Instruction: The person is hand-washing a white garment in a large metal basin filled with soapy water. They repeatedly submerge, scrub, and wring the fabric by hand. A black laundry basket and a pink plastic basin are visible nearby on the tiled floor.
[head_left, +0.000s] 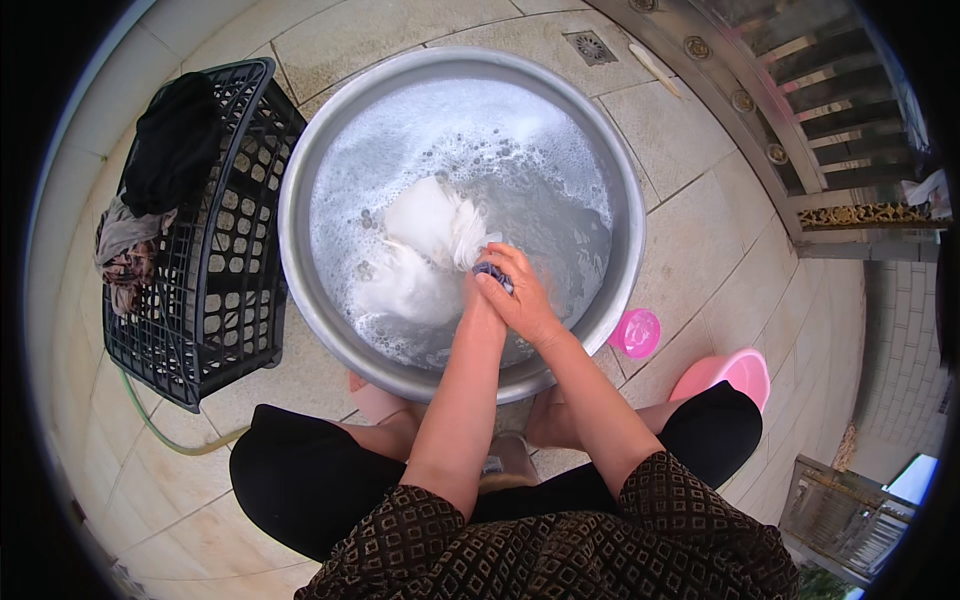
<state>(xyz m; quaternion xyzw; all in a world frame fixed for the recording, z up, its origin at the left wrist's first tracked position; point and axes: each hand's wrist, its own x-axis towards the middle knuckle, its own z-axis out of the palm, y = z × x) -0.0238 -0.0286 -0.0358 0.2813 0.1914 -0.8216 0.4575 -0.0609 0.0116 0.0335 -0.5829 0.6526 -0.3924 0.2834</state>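
A large round metal basin (295, 225) stands before me, holding grey water topped with soap suds (465, 112). White wet cloth (424, 217) floats bunched in its left middle. My right hand (521, 292) is closed around a piece of dark blue-grey patterned cloth (495, 276), near the basin's centre. My left hand (480, 289) meets it at the same cloth; its fingers are mostly hidden by the right hand and the cloth. The gathered end of the white cloth reaches up to both hands, and whether they hold it too cannot be told.
On the left stands a black plastic crate (217, 247) with dark cloth (172, 142) and greyish-pink cloth (131, 255) over its rim. A green hose (169, 442) lies beside it. Right of the basin are a pink cup (639, 334) and a pink tub (739, 367). A floor drain (590, 47) lies beyond.
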